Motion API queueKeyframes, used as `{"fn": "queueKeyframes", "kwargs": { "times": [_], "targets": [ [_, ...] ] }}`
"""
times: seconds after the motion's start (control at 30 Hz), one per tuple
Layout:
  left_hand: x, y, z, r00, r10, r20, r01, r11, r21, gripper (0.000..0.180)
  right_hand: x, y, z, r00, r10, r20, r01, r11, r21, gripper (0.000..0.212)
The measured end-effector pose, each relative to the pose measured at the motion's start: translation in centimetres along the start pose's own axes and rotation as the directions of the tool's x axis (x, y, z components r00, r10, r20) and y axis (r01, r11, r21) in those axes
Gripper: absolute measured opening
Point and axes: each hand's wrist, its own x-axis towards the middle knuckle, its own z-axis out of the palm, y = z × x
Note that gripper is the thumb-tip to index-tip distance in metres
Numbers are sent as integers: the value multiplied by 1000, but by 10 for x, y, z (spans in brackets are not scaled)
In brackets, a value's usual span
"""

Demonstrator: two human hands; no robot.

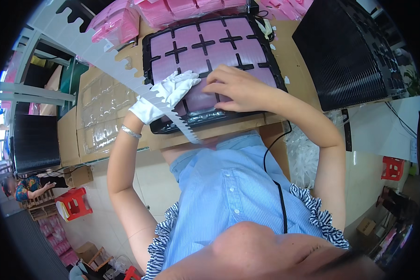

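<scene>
A black tray lies on the table in front of me, with cross-shaped dividers over pink-purple sheet-like contents. My left hand, in a white glove, rests on the tray's near left part, its fingers stretched toward the middle. Bare and curved, my right hand is over the near middle of the tray, thumb and fingers apart, with nothing visible between them. A pale translucent strip with notched edges runs from the upper left across the view and partly covers my left hand.
Tall black stacked trays stand at the right, and another black stack at the left. Pink wrapped packs line the table's back. A clear moulded tray lies on cardboard at left. A black cable hangs before me.
</scene>
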Motion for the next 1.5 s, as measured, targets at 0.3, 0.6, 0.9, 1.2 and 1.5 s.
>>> {"fn": "queueKeyframes", "kwargs": {
  "times": [0.3, 0.6, 0.9, 1.2, 1.5],
  "targets": [
    [-4, -12, 9, 993, 105, -58, -98, 988, 118, 40, 16, -8, 28, 1000, 16, 22, -6, 920, -392, 29],
    [-2, -5, 5, 991, 128, -41, -122, 983, 137, 42, 16, -6, 17, 990, 68, -122, -78, 994, -76, 16],
    [1, 11, 13, 1000, -17, -2, 17, 997, 77, 37, -26, 18, -13, 963, 248, -102, -244, 968, 52, 13],
    [-19, 31, 12, 978, 46, 206, -61, 996, 65, 38, -68, 5, -23, 947, 138, 289, -150, 989, 18, 36],
    [-28, 24, 10, 978, -206, -25, 175, 884, -434, 51, -64, 5, -21, 946, 325, 13, -287, 814, 506, 42]
  ]
}}
